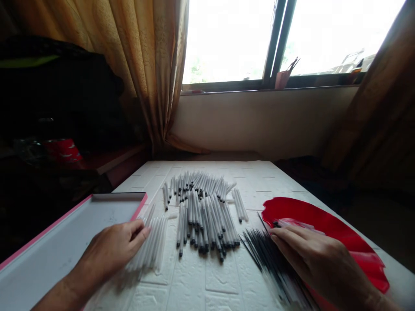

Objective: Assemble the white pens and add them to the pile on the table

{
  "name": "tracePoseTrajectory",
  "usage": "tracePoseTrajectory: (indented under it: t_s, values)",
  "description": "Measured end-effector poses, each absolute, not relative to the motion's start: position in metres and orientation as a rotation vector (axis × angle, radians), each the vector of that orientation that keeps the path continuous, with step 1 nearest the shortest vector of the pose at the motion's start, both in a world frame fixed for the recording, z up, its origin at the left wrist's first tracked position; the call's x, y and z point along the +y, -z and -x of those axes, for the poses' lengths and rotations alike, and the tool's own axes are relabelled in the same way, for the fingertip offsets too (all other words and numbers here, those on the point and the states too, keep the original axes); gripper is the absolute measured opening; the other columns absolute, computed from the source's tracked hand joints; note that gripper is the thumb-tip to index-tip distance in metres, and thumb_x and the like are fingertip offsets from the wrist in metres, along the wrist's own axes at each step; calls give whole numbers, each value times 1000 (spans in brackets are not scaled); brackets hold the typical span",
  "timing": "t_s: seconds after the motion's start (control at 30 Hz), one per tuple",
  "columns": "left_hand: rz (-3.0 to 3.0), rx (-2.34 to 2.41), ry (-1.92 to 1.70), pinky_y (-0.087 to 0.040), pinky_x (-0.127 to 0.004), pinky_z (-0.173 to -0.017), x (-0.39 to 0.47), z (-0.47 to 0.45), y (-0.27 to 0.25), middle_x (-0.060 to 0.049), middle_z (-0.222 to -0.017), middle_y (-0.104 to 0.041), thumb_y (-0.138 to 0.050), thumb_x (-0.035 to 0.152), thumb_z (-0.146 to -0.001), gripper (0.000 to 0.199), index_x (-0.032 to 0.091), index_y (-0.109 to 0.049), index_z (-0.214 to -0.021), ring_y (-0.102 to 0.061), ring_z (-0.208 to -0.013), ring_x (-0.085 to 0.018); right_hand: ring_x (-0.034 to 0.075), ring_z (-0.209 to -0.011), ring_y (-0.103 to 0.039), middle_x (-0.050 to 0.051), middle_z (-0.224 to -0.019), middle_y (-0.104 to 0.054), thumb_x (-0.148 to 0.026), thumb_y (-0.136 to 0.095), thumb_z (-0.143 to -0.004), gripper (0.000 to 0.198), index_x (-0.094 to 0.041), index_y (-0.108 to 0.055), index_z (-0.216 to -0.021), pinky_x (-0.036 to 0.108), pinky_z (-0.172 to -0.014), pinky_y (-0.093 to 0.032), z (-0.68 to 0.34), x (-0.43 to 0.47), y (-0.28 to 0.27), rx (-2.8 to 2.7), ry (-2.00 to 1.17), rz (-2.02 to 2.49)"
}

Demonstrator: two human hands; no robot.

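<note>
At the left, my left hand is closed, thumb against the fingers, on what looks like a clear pen barrel jutting up past the fingertips. Beneath and beside it lie several more clear barrels, partly blurred. My right hand pinches a thin dark pen refill over a bundle of dark-tipped refills. Between both hands rests a large pile of clear barrels with black ends. The lower ends of the refill bundle are blurred and partly hidden by my right hand.
A white tray with a pink rim lies at the left. Right of the refills is a red wavy-edged plate with some clear pieces on it. The white brick-patterned table stands before a window and curtains.
</note>
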State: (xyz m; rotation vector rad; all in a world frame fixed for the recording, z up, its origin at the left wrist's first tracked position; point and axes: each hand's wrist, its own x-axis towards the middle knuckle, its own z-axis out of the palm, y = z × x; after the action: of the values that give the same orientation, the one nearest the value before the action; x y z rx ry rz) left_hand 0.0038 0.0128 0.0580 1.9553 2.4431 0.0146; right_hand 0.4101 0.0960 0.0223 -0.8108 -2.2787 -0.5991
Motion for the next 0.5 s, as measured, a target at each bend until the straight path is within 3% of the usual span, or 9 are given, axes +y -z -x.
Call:
tracePoseTrajectory:
  t_s: [0.27,0.5]
  values:
    - [-1842,2544,301,-43,-33,-61,19,8,-64,-13,-87,-82,-37,41,-97,48,23,-74,-74,-77,-83,-33,16,-59,-74,6,-75,-77,-28,-38,-112,42,-17,-72,-90,27,-55,-52,-393,94,-9,-2265,416,724]
    - [-1923,2500,59,-47,-36,-65,15,17,-52,-15,-78,-79,-45,42,-94,43,21,-71,-68,-76,-79,-33,16,-58,-73,5,-76,-76,-27,-42,-111,38,-17,-72,-92,27,-55,-50,-400,96,-1,-2253,377,728]
